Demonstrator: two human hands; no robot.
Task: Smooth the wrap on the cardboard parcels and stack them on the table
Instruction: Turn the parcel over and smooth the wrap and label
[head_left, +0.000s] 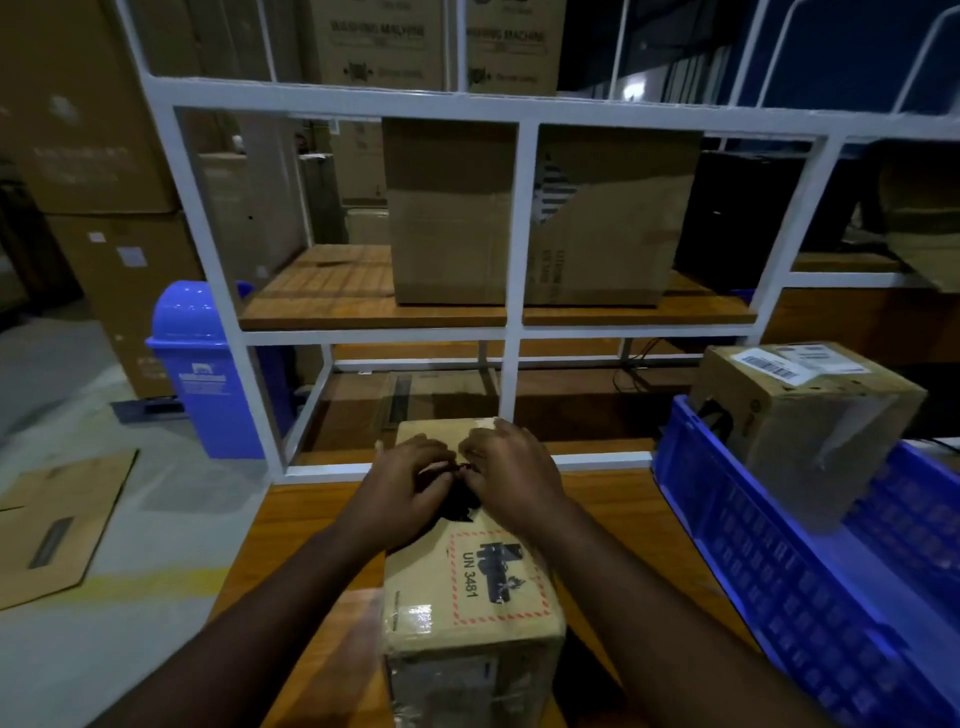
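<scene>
While both hands work the top of the long cardboard parcel (470, 561) lying on the surface (291, 525) in front of us, we judge the task to be at an early stage. The left hand (402, 488) and right hand (511, 475) sit side by side on the parcel's upper face, fingers (441, 460) curled inward toward one another, seemingly pinching a dark bit of wrap or tape (460, 501) between them, though we cannot tell exactly what it is. Glossy film shows on the parcel's near end, below our wrists. To the right of the fingers, a second labelled parcel (802, 426) rests in a blue crate (769, 571), not yet stacked. We see no pile begun, so smoothing and all stacking remain.
</scene>
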